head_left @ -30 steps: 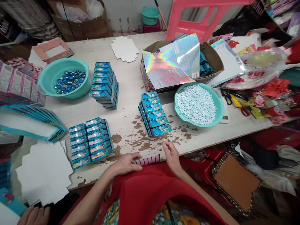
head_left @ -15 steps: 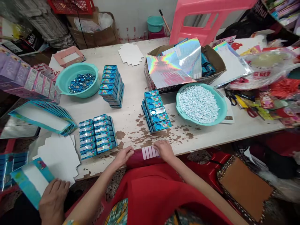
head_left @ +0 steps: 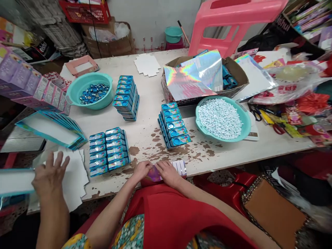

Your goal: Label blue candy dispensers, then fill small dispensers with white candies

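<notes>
At the table's front edge, above my lap, is a shiny purple sheet with a row of white strips at its right. My left hand pinches its left end, fingers closed. Over its middle lies my right hand, fingers together and curled onto the sheet; the thumb is hidden. Just beyond my hands stands a tray of blue caramelo boxes with round recesses. To the left sits another tray of blue boxes with shiny strips on their faces.
A co-worker's hand is at the left, beside a teal-edged tray and white card sheets. Two teal basins hold blue gems and pale pellets. Behind are stacked blue boxes and a carton with holographic sheets.
My right hand has moved left over the sheet, and the white strips now show to its right. A co-worker's hand has risen with fingers spread, and the teal-edged tray has shifted left.
</notes>
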The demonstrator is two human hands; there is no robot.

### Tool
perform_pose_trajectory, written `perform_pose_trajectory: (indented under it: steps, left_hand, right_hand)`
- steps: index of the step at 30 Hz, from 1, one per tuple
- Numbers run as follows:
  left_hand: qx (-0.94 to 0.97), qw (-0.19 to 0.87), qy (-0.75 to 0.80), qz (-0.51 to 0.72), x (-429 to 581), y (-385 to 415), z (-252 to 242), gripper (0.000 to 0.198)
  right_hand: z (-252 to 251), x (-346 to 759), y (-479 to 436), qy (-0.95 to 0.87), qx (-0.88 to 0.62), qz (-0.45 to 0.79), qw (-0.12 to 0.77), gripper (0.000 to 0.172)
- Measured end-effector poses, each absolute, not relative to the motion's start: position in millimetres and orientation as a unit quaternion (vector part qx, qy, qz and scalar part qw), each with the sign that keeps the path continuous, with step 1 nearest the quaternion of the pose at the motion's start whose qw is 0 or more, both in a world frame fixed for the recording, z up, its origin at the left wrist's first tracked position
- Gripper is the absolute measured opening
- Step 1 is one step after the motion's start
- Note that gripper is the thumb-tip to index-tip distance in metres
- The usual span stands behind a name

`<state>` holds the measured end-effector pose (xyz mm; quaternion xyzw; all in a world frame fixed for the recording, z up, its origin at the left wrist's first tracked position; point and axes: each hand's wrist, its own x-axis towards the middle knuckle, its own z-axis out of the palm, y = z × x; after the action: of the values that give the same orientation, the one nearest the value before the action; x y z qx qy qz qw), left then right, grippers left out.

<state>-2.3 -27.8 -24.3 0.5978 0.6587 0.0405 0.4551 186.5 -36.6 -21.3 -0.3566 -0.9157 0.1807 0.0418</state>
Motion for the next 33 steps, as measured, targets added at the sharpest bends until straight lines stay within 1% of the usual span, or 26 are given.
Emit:
perform_pose_trajectory:
  steps: [2, 6, 8, 11, 13, 15, 16, 18, 19, 21, 23, 25, 27, 29, 33]
  left_hand:
    - [0.585, 0.465, 0.663, 0.040, -2.1, -27.0, -28.5, 0.021]
    - [0.579, 0.480, 0.657, 0.044, -3.1, -22.9, -33.2, 0.022]
    - [0.584, 0.483, 0.651, 0.044, -3.7, -20.5, -34.9, 0.021]
    - [0.591, 0.478, 0.649, 0.040, -3.5, -18.2, -36.4, 0.019]
    - [0.595, 0.470, 0.652, 0.034, -2.2, -17.4, -32.2, 0.018]
    - [0.600, 0.452, 0.659, 0.031, 0.8, -15.9, -18.5, 0.019]
    - [0.605, 0.437, 0.663, 0.049, 3.2, -14.6, -7.4, 0.020]
    - [0.615, 0.437, 0.643, 0.132, 10.1, -10.4, 21.7, 0.028]
    - [0.616, 0.462, 0.609, 0.187, 14.7, -7.5, 37.9, 0.033]
    - [0.600, 0.561, 0.509, 0.256, 26.1, -0.3, 68.2, 0.041]
    - [0.569, 0.647, 0.444, 0.245, 38.6, 8.3, 90.2, 0.037]
    - [0.538, 0.680, 0.450, 0.213, 49.3, 17.7, 102.6, 0.030]
    - [0.516, 0.689, 0.467, 0.203, 56.2, 27.4, 108.9, 0.032]
    - [0.509, 0.691, 0.467, 0.212, 59.4, 36.7, 113.1, 0.029]
    - [0.516, 0.673, 0.472, 0.241, 62.5, 53.5, 115.6, 0.028]
  right_hand:
    - [-22.4, 189.9, -37.4, -0.924, -0.337, 0.170, 0.052, 0.041]
    - [-20.8, 187.9, -32.7, -0.924, -0.339, 0.158, 0.082, 0.024]
    - [-20.6, 184.7, -28.5, -0.918, -0.348, 0.170, 0.082, 0.017]
    - [-16.5, 182.8, -26.2, -0.912, -0.357, 0.188, 0.066, 0.012]
    - [-4.1, 185.8, -28.3, -0.906, -0.366, 0.201, 0.067, 0.008]
    - [19.9, 192.9, -30.7, -0.878, -0.398, 0.250, 0.094, 0.005]
    - [35.8, 197.7, -30.8, -0.852, -0.423, 0.286, 0.118, 0.005]
    - [71.2, 208.5, -26.9, -0.785, -0.475, 0.354, 0.178, 0.008]
    - [88.5, 213.8, -22.9, -0.758, -0.493, 0.377, 0.201, 0.008]
    - [116.9, 223.3, -11.6, -0.711, -0.520, 0.405, 0.243, 0.008]
    - [134.0, 230.1, 1.4, -0.673, -0.552, 0.409, 0.274, 0.008]
    - [140.3, 234.0, 13.2, -0.643, -0.585, 0.401, 0.290, 0.009]
    - [139.7, 235.9, 22.3, -0.626, -0.606, 0.391, 0.297, 0.011]
    - [135.6, 236.9, 29.7, -0.623, -0.619, 0.369, 0.304, 0.012]
    - [122.1, 239.1, 45.0, -0.626, -0.655, 0.260, 0.333, 0.012]
